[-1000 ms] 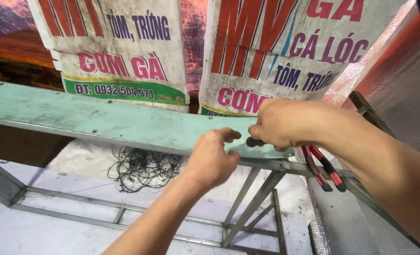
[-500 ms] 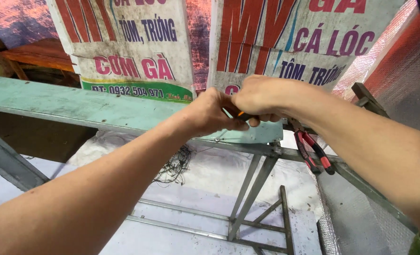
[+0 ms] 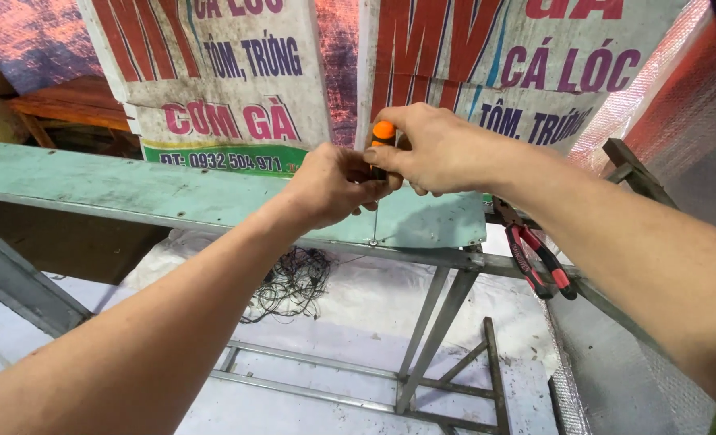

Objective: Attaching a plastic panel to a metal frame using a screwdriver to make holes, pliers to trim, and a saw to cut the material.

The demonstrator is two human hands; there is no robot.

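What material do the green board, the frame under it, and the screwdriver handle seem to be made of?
Green board: probably painted wood or sheet, with a worn, scuffed pale green coat.
Frame: bare grey metal angle bars, dull, apparently steel.
Screwdriver handle, in the right hand: glossy orange plastic, seemingly.

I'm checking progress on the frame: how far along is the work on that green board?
Done: the green board lies on the metal frame. In hand: both hands, right hand and left hand, hold an orange-capped screwdriver upright, tip at the board's edge. Left: the red-handled pliers hang unused.
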